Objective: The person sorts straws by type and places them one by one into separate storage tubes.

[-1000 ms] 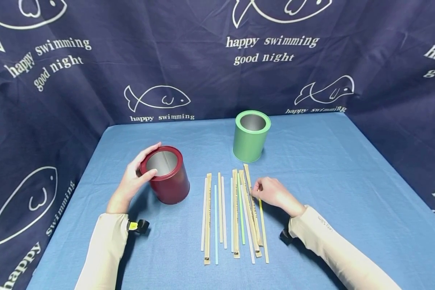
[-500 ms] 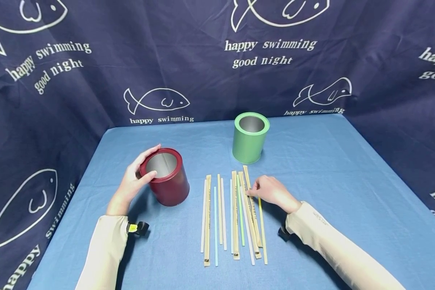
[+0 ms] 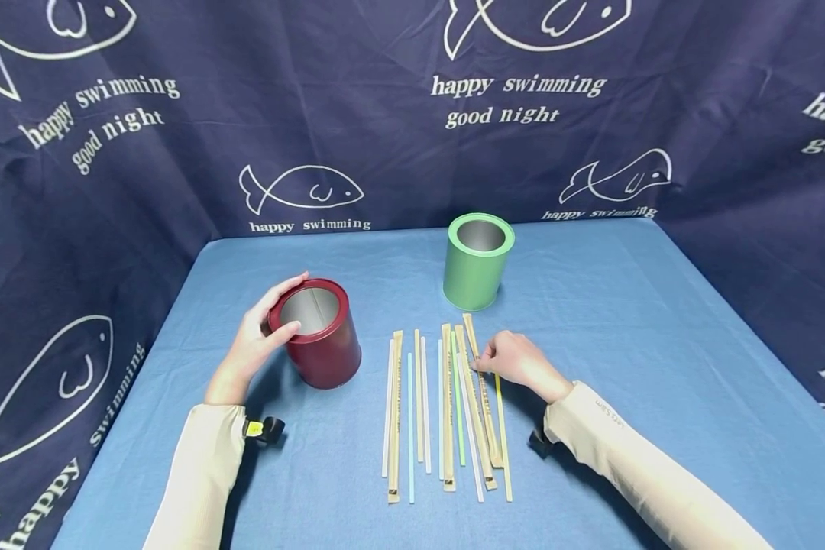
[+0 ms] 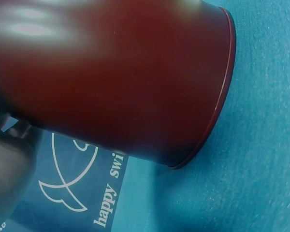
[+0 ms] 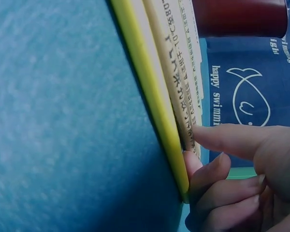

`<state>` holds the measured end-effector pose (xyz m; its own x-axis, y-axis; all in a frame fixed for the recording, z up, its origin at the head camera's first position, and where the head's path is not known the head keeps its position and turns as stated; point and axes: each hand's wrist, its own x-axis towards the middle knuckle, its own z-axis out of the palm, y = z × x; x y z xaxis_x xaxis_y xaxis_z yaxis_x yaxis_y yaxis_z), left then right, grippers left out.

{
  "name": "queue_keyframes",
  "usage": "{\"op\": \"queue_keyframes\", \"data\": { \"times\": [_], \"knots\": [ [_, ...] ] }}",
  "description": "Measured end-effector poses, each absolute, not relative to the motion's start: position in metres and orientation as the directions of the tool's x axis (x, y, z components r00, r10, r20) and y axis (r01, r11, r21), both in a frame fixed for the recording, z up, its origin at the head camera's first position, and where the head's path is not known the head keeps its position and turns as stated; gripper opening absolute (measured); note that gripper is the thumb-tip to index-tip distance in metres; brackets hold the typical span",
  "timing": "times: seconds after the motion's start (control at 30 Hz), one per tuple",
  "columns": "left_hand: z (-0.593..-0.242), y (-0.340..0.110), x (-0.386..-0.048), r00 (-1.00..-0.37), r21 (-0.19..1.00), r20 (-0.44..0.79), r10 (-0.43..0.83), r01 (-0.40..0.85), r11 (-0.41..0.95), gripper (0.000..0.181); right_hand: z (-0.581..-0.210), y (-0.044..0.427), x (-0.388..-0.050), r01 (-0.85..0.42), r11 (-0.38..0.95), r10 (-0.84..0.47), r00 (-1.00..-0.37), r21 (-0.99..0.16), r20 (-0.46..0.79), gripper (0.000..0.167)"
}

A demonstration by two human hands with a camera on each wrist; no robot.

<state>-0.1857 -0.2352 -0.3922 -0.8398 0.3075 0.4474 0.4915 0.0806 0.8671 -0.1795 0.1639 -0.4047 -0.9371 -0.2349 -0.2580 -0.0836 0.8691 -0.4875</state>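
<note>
The right hand (image 3: pixel 516 360) is narrow, thumb and finger pinching a wrapped straw (image 3: pixel 491 428) toward its far end. That straw lies right of the tabletop's middle, its near end pointing at the front edge. Just right of it lies a yellow straw (image 3: pixel 503 435); to its left, other straws (image 3: pixel 395 412) are spread in a row. The left hand (image 3: pixel 254 340) holds the rim of a red can (image 3: pixel 325 355) near the tabletop's (image 3: pixel 626 321) left edge. A green can (image 3: pixel 474 279) stands toward the far edge.
</note>
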Motion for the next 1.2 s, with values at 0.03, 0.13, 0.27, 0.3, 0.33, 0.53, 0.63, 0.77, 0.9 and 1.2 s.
{"op": "queue_keyframes", "data": {
  "times": [0.03,0.13,0.27,0.3,0.33,0.53,0.63,0.77,0.9,1.2],
  "knots": [
    [-0.3924,-0.2352,-0.1858,-0.840,0.867,0.447,0.308,0.492,0.082,0.060,-0.4050,0.1642,-0.1791,-0.083,0.868,-0.235,-0.937,-0.490,-0.258,0.031],
    [-0.3924,-0.2349,-0.1861,-0.838,0.866,0.451,0.309,0.495,0.078,0.060,-0.4057,0.1639,-0.1783,-0.078,0.866,-0.232,-0.938,-0.494,-0.258,0.032],
    [-0.3922,-0.2348,-0.1861,-0.836,0.863,0.455,0.306,0.498,0.079,0.060,-0.4058,0.1621,-0.1782,-0.065,0.871,-0.220,-0.937,-0.487,-0.270,0.036],
    [-0.3921,-0.2349,-0.1860,-0.837,0.863,0.454,0.306,0.498,0.082,0.060,-0.4055,0.1614,-0.1782,-0.058,0.874,-0.214,-0.937,-0.483,-0.275,0.037],
    [-0.3922,-0.2351,-0.1860,-0.838,0.864,0.452,0.306,0.497,0.086,0.060,-0.4055,0.1609,-0.1782,-0.053,0.876,-0.210,-0.937,-0.479,-0.280,0.037],
    [-0.3926,-0.2350,-0.1871,-0.836,0.865,0.453,0.310,0.497,0.076,0.060,-0.4053,0.1590,-0.1781,-0.040,0.884,-0.193,-0.939,-0.465,-0.285,0.036],
    [-0.3931,-0.2350,-0.1873,-0.833,0.863,0.459,0.309,0.501,0.065,0.060,-0.4055,0.1589,-0.1784,-0.048,0.885,-0.195,-0.942,-0.464,-0.274,0.037],
    [-0.3938,-0.2354,-0.1875,-0.831,0.862,0.464,0.307,0.503,0.060,0.061,-0.4065,0.1603,-0.1783,-0.051,0.868,-0.205,-0.943,-0.493,-0.264,0.038],
    [-0.3934,-0.2357,-0.1875,-0.835,0.864,0.458,0.305,0.499,0.069,0.061,-0.4094,0.1643,-0.1789,-0.045,0.822,-0.224,-0.942,-0.568,-0.250,0.036],
    [-0.3929,-0.2359,-0.1870,-0.837,0.865,0.454,0.307,0.496,0.074,0.061,-0.4120,0.1658,-0.1796,0.105,0.669,-0.189,-0.933,-0.736,-0.305,0.023]
  ]
}}
